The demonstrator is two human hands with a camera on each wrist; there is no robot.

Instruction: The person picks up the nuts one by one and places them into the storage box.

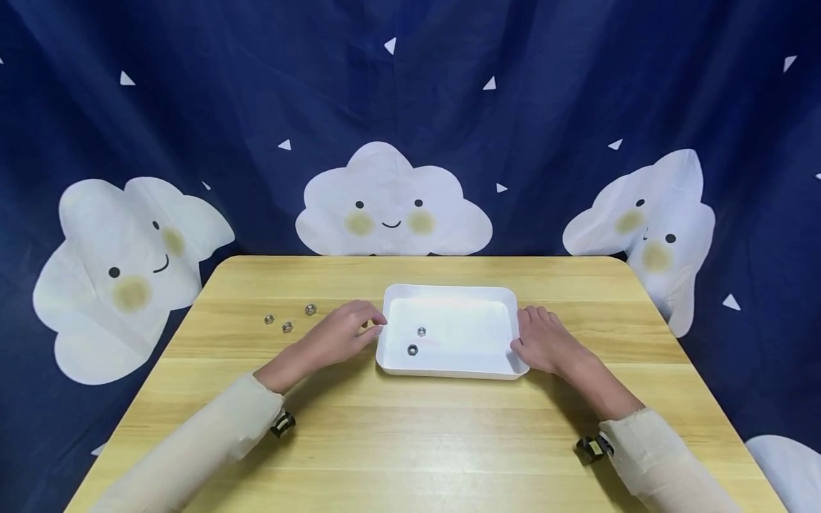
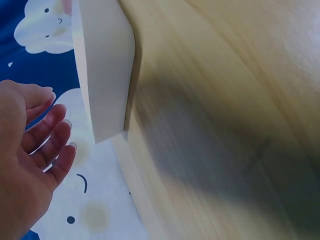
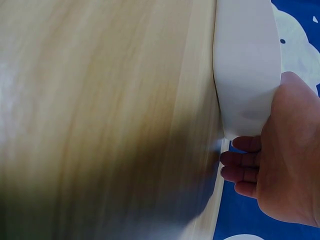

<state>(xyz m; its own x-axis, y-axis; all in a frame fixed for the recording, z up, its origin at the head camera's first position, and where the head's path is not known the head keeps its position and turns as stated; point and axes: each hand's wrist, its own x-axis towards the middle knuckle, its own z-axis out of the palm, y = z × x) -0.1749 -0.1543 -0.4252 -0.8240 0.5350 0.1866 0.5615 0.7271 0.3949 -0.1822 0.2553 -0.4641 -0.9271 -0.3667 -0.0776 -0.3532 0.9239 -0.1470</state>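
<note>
A white rectangular tray (image 1: 458, 372) lies on the table, with a silver nut (image 1: 421, 332) and a darker nut (image 1: 412, 350) in its left part. My right hand (image 1: 545, 338) grips the tray's right end, thumb at the rim and fingers along the outside of the wall. At the left end, my left hand (image 1: 346, 331) has its fingertips close by the rim. The left wrist view shows those fingers (image 2: 52, 135) loosely bent, apart from the tray wall (image 2: 107, 70), with nothing held.
Left of my left hand, three metal nuts lie loose on the wooden table (image 1: 410, 442): a small one (image 1: 269, 319), another (image 1: 287, 327) and a larger one (image 1: 311, 309). A dark blue curtain (image 1: 256, 107) with cloud faces hangs behind the table's far edge.
</note>
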